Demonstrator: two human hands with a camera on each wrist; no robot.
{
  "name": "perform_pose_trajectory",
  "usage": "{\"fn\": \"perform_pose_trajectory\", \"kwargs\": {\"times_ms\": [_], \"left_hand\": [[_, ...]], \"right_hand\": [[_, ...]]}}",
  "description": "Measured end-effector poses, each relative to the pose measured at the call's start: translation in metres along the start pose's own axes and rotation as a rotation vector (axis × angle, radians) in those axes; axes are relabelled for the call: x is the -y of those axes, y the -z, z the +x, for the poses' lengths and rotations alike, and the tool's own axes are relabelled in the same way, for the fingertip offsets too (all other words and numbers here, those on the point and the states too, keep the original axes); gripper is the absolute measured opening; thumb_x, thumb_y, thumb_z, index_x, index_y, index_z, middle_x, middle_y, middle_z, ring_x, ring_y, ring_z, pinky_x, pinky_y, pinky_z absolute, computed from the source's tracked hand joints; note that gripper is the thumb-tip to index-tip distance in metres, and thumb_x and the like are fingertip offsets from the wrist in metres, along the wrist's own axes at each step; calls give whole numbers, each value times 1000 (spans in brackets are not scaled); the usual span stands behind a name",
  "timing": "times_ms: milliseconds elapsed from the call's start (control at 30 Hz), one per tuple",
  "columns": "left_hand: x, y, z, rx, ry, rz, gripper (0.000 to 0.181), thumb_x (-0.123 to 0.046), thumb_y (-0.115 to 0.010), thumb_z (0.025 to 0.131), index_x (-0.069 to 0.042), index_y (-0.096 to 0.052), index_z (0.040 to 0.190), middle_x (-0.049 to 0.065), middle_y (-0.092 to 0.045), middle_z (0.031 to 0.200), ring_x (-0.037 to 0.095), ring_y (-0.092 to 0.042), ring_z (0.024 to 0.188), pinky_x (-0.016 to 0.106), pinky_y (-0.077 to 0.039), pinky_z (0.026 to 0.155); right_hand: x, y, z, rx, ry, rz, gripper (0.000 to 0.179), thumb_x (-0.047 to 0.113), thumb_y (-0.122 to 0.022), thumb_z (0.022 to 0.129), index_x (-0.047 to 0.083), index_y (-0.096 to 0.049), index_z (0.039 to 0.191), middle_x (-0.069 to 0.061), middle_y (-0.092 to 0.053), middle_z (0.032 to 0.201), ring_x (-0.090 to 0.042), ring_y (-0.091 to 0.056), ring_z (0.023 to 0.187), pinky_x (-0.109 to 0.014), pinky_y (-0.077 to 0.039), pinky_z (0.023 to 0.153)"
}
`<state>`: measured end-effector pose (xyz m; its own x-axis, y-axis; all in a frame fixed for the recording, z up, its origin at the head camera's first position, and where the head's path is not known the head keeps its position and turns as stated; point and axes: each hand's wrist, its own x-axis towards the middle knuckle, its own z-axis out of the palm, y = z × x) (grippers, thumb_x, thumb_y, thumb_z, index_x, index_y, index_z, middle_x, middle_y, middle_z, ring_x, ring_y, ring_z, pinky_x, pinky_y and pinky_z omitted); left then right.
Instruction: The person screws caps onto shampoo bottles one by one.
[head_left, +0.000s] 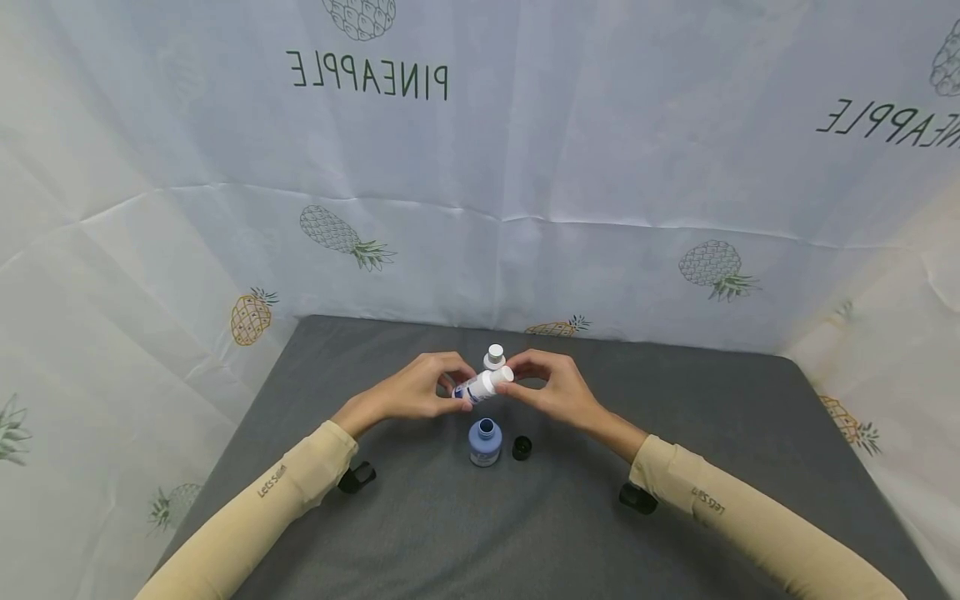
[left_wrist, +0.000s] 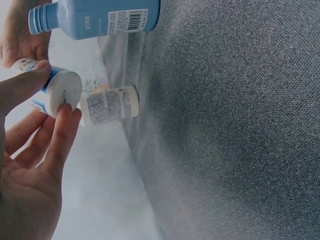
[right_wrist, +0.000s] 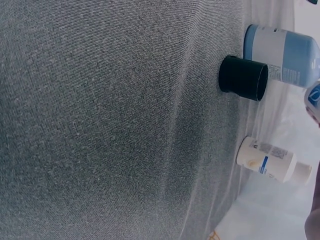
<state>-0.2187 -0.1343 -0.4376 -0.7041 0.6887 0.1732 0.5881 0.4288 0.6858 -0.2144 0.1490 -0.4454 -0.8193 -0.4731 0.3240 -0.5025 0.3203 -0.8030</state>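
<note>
Between both hands a small white bottle [head_left: 478, 387] with a blue label is held tilted above the table. My left hand [head_left: 420, 387] grips its lower end; in the left wrist view the thumb and fingertips [left_wrist: 65, 112] lie around its round base. At the other end, my right hand [head_left: 558, 387] pinches the white cap [head_left: 503, 375] with thumb and fingers. Just below stands an uncapped blue bottle [head_left: 485, 446], with a black cap [head_left: 522, 447] on the cloth to its right. A second white bottle [right_wrist: 265, 160], capped, stands upright behind the held one.
Grey cloth covers the table [head_left: 420, 517]. A white curtain [head_left: 480, 150] with pineapple prints hangs behind the table's far edge and along its sides. Dark wrist mounts [head_left: 639, 498] hang under both sleeves.
</note>
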Motion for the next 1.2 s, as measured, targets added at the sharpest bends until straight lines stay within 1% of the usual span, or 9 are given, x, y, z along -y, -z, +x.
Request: {"fn": "perform_pose_trajectory", "kwargs": {"times_ms": [67, 233, 267, 467, 600, 800, 967, 1100, 1200], "left_hand": [[0, 1, 0, 0, -1, -1, 31, -16, -85, 95, -4, -76, 121, 8, -74, 113, 17, -74, 103, 27, -67, 84], [-1, 1, -1, -2, 9, -3, 31, -15, -86, 94, -4, -76, 121, 9, -74, 114, 18, -75, 102, 33, -68, 85], [-1, 1, -1, -3, 11, -4, 31, -15, -86, 94, -4, -76, 121, 9, -74, 114, 18, -75, 102, 33, -68, 85], [1, 0, -1, 0, 11, 1, 31, -16, -86, 94, -4, -76, 121, 8, -74, 113, 16, -74, 103, 25, -66, 84], [2, -1, 0, 5, 15, 1, 31, -15, -86, 94, -4, -76, 122, 8, -74, 113, 17, -74, 103, 24, -66, 85], [2, 0, 1, 6, 5, -4, 31, -16, -85, 95, -4, -76, 122, 9, -74, 113, 19, -74, 104, 27, -67, 85], [1, 1, 0, 4, 5, -11, 30, -16, -85, 95, -4, -76, 122, 9, -74, 113, 20, -74, 104, 27, -67, 85], [3, 0, 0, 14, 8, -14, 30, -15, -85, 95, -4, -76, 122, 10, -74, 114, 20, -74, 104, 25, -66, 85], [3, -1, 1, 20, 2, -10, 31, -16, -85, 95, -4, -76, 122, 9, -74, 115, 18, -74, 104, 24, -66, 85]], "right_hand": [[0, 0, 0, -4, 3, -7, 25, 12, -88, 92, 8, -78, 114, -10, -81, 111, -20, -79, 103, -53, -65, 96], [0, -1, 1, -11, 10, -23, 24, 15, -89, 92, 9, -79, 113, -7, -81, 109, -18, -79, 102, -35, -67, 94], [0, -2, 1, -13, 9, -24, 24, 15, -89, 92, 9, -79, 113, -7, -81, 109, -18, -79, 102, -35, -67, 94], [-1, -2, 0, -13, -9, -26, 24, 16, -89, 92, 9, -79, 112, -8, -81, 108, -18, -79, 101, -48, -66, 95], [-2, -1, 0, -6, -20, -31, 24, 16, -88, 92, 9, -78, 113, -8, -81, 109, -19, -79, 101, -44, -67, 95], [-3, -1, 0, 4, -11, -17, 26, 15, -89, 92, 8, -78, 114, -9, -81, 111, -22, -79, 104, -54, -65, 97], [-3, 0, -1, 15, -1, -25, 30, 15, -89, 91, 9, -77, 118, -9, -80, 114, -25, -79, 108, -51, -65, 99], [-4, 1, -4, 35, 24, -19, 35, 15, -87, 93, 8, -75, 125, -10, -79, 122, -25, -78, 114, -50, -64, 102], [-5, 3, -6, 73, 70, 0, 39, 8, -83, 95, 5, -72, 133, -13, -75, 131, -28, -75, 122, -50, -62, 107]]}}
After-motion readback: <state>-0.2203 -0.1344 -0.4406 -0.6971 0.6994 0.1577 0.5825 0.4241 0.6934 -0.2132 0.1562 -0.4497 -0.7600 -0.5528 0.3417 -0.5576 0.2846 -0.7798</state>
